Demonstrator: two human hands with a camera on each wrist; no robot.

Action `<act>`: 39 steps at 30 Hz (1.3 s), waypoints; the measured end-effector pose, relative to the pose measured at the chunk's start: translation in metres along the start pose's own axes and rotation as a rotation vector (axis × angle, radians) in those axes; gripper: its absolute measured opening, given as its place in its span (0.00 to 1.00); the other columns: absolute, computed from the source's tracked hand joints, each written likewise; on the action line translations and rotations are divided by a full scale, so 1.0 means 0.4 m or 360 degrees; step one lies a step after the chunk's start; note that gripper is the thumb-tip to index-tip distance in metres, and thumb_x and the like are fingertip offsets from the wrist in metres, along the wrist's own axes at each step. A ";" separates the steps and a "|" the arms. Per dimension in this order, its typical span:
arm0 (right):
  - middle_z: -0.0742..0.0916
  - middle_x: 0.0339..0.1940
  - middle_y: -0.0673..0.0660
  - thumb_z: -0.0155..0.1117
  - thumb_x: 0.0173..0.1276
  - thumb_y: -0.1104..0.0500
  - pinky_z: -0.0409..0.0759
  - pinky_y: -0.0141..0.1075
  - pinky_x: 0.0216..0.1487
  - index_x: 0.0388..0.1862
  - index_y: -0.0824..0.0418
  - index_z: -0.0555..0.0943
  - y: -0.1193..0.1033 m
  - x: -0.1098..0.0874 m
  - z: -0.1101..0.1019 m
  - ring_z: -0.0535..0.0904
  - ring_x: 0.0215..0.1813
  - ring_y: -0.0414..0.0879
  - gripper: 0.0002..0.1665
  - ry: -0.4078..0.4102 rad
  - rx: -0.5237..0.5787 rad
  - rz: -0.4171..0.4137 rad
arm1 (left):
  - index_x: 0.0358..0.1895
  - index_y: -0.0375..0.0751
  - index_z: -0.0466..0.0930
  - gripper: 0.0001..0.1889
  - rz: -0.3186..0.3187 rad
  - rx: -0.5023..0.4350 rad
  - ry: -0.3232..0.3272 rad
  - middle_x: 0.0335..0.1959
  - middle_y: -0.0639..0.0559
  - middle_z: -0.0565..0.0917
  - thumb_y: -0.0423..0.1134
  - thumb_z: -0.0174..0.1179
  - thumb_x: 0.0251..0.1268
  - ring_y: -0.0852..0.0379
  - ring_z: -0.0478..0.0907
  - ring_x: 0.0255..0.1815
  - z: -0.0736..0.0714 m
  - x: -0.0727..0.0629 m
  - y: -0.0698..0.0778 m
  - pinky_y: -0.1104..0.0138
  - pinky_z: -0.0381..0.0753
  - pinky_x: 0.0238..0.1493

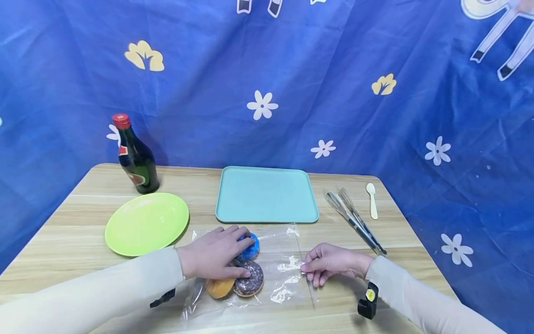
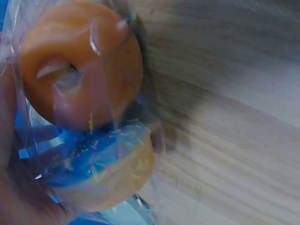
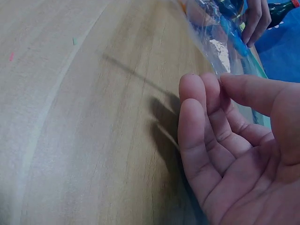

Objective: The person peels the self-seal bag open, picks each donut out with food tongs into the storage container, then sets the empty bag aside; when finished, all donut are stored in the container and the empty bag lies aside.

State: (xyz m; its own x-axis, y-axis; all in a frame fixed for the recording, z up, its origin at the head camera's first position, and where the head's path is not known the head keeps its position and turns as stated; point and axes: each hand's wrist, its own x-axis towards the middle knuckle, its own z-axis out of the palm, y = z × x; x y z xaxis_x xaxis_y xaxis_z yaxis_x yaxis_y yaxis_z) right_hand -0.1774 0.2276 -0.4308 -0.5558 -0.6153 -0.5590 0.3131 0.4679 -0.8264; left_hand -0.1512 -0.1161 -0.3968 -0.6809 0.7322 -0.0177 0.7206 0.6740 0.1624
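Observation:
A clear plastic bag lies on the table with three doughnuts at its left end. These are a blue-iced doughnut with sprinkles, a chocolate-coloured doughnut and a plain orange-brown doughnut. My left hand rests over them with fingers spread, covering parts of each. The left wrist view shows the plain doughnut and the blue-iced one through the film. At the bag's right edge, my right hand pinches the film between thumb and fingers.
Behind the bag lies a light blue tray. To the left are a green plate and a dark bottle with a red cap. Metal tongs and a small white spoon lie to the right. A blue curtain hangs behind.

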 end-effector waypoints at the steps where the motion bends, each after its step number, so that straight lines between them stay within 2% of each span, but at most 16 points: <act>1: 0.88 0.24 0.49 0.65 0.75 0.61 0.83 0.25 0.28 0.36 0.64 0.83 0.002 0.000 0.000 0.84 0.25 0.36 0.08 0.0000 -0.0001 -0.0003 | 0.71 0.40 0.75 0.40 0.0001 0.0004 0.0004 0.66 0.44 0.79 0.69 0.59 0.70 0.46 0.77 0.66 0.001 0.000 0.000 0.46 0.83 0.60; 8: 0.88 0.27 0.49 0.64 0.75 0.61 0.84 0.26 0.29 0.41 0.67 0.83 0.013 -0.003 -0.005 0.85 0.26 0.37 0.08 0.0036 -0.0010 -0.0027 | 0.68 0.41 0.78 0.35 0.0024 0.0106 0.0050 0.63 0.43 0.81 0.64 0.62 0.70 0.46 0.79 0.62 0.008 0.002 0.009 0.48 0.83 0.59; 12: 0.86 0.27 0.50 0.66 0.74 0.61 0.82 0.26 0.27 0.40 0.69 0.81 0.010 -0.006 -0.002 0.83 0.25 0.38 0.10 0.0158 -0.0137 -0.0114 | 0.66 0.41 0.78 0.33 0.0033 0.0120 0.0061 0.62 0.43 0.81 0.62 0.64 0.70 0.46 0.79 0.61 0.007 0.004 0.011 0.48 0.84 0.58; 15: 0.83 0.25 0.50 0.68 0.72 0.61 0.79 0.26 0.25 0.38 0.69 0.80 0.007 -0.004 0.002 0.79 0.24 0.38 0.10 0.0339 -0.0351 -0.0273 | 0.66 0.41 0.78 0.33 0.0034 0.0122 0.0058 0.62 0.43 0.81 0.62 0.64 0.70 0.46 0.79 0.61 0.006 0.006 0.011 0.48 0.84 0.58; 18: 0.82 0.26 0.49 0.71 0.71 0.59 0.77 0.27 0.29 0.36 0.64 0.79 0.007 0.001 0.005 0.77 0.27 0.37 0.10 0.0539 -0.0671 -0.0473 | 0.66 0.41 0.78 0.33 0.0031 0.0113 0.0052 0.62 0.42 0.81 0.62 0.64 0.70 0.45 0.79 0.62 0.007 0.008 0.010 0.47 0.84 0.58; 23: 0.87 0.44 0.48 0.71 0.72 0.54 0.85 0.35 0.53 0.46 0.55 0.84 0.016 0.007 0.008 0.81 0.47 0.39 0.09 0.0703 -0.1330 -0.0789 | 0.65 0.41 0.79 0.31 0.0052 0.0126 0.0088 0.61 0.43 0.82 0.61 0.64 0.71 0.45 0.80 0.61 0.009 0.013 0.011 0.47 0.84 0.58; 26: 0.87 0.56 0.49 0.69 0.74 0.49 0.83 0.42 0.66 0.56 0.54 0.85 0.022 0.008 0.011 0.82 0.60 0.44 0.16 0.0709 -0.1694 -0.0896 | 0.62 0.41 0.80 0.28 0.0071 0.0151 0.0131 0.58 0.43 0.82 0.60 0.63 0.72 0.47 0.81 0.58 0.011 0.016 0.012 0.49 0.85 0.56; 29: 0.85 0.67 0.52 0.66 0.76 0.44 0.78 0.46 0.74 0.65 0.55 0.82 0.025 0.009 0.014 0.80 0.70 0.48 0.25 0.0664 -0.1907 -0.0928 | 0.58 0.43 0.80 0.25 0.0083 0.0162 0.0164 0.55 0.45 0.83 0.59 0.64 0.72 0.49 0.81 0.54 0.012 0.020 0.013 0.51 0.85 0.53; 34: 0.78 0.77 0.56 0.62 0.77 0.38 0.72 0.48 0.79 0.76 0.58 0.74 0.028 0.012 0.016 0.74 0.78 0.52 0.37 0.0555 -0.2041 -0.0843 | 0.54 0.45 0.83 0.22 0.0120 0.0178 0.0200 0.50 0.49 0.84 0.58 0.66 0.70 0.52 0.81 0.52 0.009 0.039 0.019 0.54 0.85 0.53; 39: 0.74 0.81 0.57 0.61 0.77 0.37 0.69 0.49 0.81 0.77 0.59 0.72 0.019 0.012 0.020 0.70 0.80 0.54 0.40 0.0493 -0.2051 -0.0764 | 0.52 0.45 0.85 0.19 0.0189 0.0210 0.0219 0.46 0.53 0.85 0.56 0.67 0.69 0.53 0.80 0.50 0.002 0.062 0.024 0.56 0.84 0.52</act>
State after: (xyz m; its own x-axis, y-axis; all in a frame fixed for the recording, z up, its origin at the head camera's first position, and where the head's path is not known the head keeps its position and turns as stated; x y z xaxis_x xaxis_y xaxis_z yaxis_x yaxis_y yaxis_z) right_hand -0.1716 0.2232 -0.4402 -0.6032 -0.7947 -0.0675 -0.7733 0.6034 -0.1948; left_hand -0.1608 -0.0914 -0.3967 -0.5950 0.7931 0.1301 0.8016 0.5973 0.0248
